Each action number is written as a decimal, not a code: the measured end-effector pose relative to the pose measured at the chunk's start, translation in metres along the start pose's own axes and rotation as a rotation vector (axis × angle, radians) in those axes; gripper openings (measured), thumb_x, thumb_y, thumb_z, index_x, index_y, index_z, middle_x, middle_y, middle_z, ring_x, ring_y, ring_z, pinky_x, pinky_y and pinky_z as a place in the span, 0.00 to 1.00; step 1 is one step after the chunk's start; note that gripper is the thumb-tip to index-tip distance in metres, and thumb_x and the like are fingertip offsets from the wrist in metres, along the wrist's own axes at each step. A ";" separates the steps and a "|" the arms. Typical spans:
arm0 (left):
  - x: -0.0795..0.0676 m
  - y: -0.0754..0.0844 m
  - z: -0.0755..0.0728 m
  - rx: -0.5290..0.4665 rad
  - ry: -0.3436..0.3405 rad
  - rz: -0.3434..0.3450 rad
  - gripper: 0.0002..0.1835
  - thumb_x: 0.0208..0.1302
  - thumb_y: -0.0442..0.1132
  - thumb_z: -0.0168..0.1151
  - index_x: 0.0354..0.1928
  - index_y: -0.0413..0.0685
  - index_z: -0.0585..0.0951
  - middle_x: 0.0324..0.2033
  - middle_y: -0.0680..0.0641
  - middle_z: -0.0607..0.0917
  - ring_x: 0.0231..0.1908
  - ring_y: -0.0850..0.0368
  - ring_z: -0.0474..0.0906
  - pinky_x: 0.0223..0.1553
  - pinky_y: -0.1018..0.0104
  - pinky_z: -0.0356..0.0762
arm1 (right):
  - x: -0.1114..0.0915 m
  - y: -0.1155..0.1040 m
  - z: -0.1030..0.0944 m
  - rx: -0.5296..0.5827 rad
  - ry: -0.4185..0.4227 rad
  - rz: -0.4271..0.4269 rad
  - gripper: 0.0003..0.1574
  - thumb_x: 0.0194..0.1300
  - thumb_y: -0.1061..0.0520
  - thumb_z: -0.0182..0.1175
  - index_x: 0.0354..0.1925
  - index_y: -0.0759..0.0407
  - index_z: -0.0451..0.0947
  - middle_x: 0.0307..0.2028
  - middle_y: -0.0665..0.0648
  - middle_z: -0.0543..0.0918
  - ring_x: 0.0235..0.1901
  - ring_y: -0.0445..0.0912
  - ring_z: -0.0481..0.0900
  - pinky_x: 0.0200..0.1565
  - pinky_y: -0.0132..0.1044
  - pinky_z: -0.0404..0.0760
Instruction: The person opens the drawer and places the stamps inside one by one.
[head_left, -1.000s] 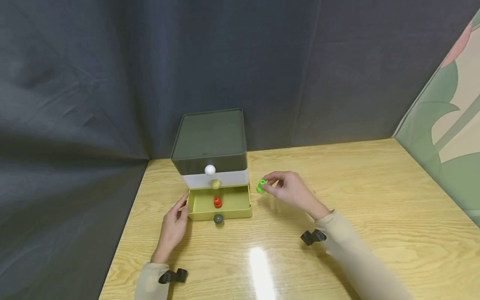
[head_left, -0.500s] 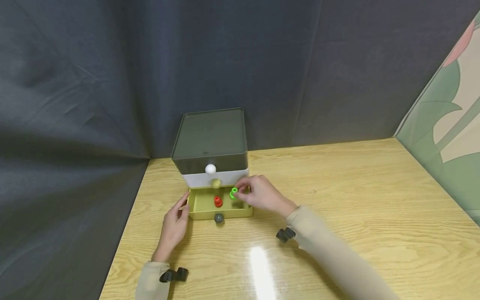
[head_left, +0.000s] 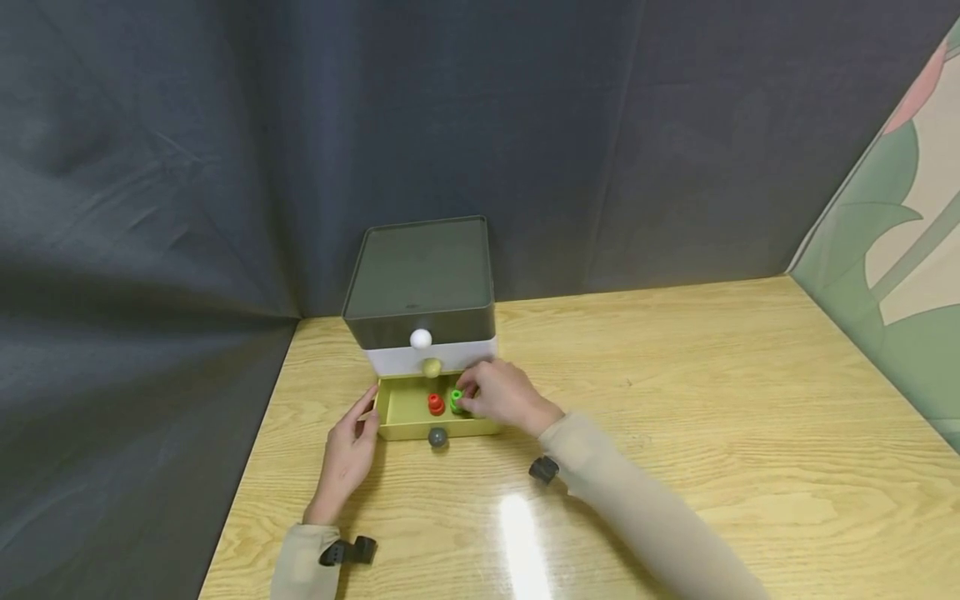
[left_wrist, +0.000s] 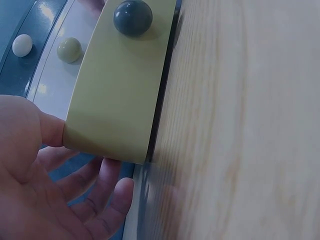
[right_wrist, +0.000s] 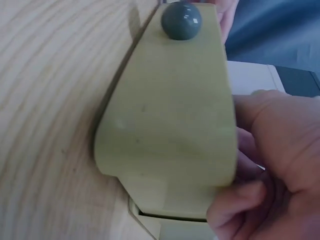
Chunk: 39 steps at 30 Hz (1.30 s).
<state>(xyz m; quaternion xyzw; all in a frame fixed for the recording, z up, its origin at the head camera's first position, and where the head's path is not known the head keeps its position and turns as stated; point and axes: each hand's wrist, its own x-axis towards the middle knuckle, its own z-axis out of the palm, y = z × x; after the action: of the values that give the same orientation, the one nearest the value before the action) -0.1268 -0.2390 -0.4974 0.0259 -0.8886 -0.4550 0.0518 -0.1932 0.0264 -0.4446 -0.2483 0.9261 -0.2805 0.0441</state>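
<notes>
A bottom drawer [head_left: 405, 429], olive-yellow with a dark grey knob [head_left: 438, 437], stands pulled out of a small chest of drawers [head_left: 420, 267]. My left hand [head_left: 347, 458] touches the drawer's left side near its front corner, the fingers loosely extended along the wall. Inside the drawer, my right hand [head_left: 510, 400] pinches a small green stepped piece [head_left: 456, 402] with a hole in its top. Just left of that, a similar red stepped piece [head_left: 436, 404] rests on the drawer floor. In the right wrist view the drawer front hides both pieces.
Above the pulled-out drawer are a white drawer [head_left: 390, 362] with a yellow knob [head_left: 432, 367] and a dark one with a white knob [head_left: 421, 339]. A dark curtain [head_left: 540, 150] hangs behind the wooden table [head_left: 675, 375].
My right hand has carried the green piece from right of the chest leftward into the drawer, beside the red piece. My left hand has stayed at the drawer's side.
</notes>
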 end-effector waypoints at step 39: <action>-0.026 0.039 0.035 0.567 0.084 0.308 0.14 0.62 0.59 0.75 0.30 0.59 0.91 0.23 0.59 0.87 0.24 0.63 0.79 0.25 0.64 0.73 | -0.117 0.052 -0.033 0.239 0.352 0.071 0.07 0.72 0.62 0.67 0.46 0.57 0.90 0.44 0.54 0.93 0.42 0.48 0.91 0.41 0.33 0.88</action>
<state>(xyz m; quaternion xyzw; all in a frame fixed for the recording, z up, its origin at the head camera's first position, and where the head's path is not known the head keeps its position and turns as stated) -0.1055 -0.1855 -0.4880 -0.0765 -0.9705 -0.1745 0.1474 -0.1209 0.1374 -0.4519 -0.1559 0.8879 -0.4255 -0.0792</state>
